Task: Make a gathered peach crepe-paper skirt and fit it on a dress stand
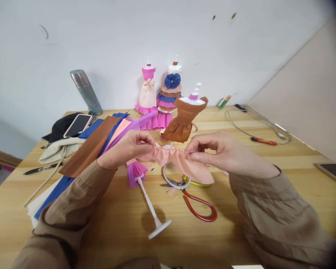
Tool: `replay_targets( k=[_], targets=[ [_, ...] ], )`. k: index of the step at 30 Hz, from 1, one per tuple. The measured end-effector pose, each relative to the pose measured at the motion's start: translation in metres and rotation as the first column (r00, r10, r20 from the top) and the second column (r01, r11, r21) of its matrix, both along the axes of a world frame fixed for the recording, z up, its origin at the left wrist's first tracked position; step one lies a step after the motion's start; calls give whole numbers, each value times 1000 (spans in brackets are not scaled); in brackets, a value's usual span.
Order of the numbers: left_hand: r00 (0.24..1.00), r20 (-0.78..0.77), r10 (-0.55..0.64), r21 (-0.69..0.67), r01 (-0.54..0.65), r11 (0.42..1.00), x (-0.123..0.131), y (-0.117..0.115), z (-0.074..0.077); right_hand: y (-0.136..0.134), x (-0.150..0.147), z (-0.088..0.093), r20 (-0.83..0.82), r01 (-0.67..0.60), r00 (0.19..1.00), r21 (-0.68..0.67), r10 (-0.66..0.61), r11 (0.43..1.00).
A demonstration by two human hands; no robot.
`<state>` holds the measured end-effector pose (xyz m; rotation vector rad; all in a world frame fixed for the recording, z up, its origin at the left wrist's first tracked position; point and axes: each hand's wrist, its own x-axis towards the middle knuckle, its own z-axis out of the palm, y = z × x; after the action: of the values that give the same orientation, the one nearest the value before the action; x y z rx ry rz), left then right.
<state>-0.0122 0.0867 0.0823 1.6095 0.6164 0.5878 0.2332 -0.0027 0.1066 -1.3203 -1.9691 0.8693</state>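
A pale pink strip of gathered fabric is stretched between my two hands above the table. My left hand pinches its left end, thumb against fingers. On the right side, my right hand grips the gathered edge, and the loose part hangs below it. Beneath the fabric lie scissors with red handles, a white ring and a yellow-handled tool, partly covered. Just behind my hands stands a small dress form in a brown dress. Another form with a magenta skirt lies on its side, near my left wrist.
Two dressed forms, one in a pink and cream dress and one in tiered ruffles, stand by the wall. Fabric strips, a phone and a flask are left. A cable and red-handled tool lie right.
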Motion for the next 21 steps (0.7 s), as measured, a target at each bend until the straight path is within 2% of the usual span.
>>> replay_targets(
  k=[5,8,13,19,21],
  targets=[
    [993,116,-26,-164,45,985,-1,-2,0,-1,-1,1,6,-7,1000,8,7,1000],
    [991,130,-21,-247,53,967,-1,-4,1,-1,-1,0,-9,-7,1000,-7,7,1000],
    [994,100,44,-212,-21,977,1,-3,0,0,2,-3,-25,46,999,-22,-46,999],
    [989,142,35,-235,0,972,8,-2,-10,-1,3,-1,-11,61,998,-5,-61,998],
    [989,147,24,-178,3,984,11,-3,-13,0,5,-1,6,64,998,-14,-64,998]
  ],
)
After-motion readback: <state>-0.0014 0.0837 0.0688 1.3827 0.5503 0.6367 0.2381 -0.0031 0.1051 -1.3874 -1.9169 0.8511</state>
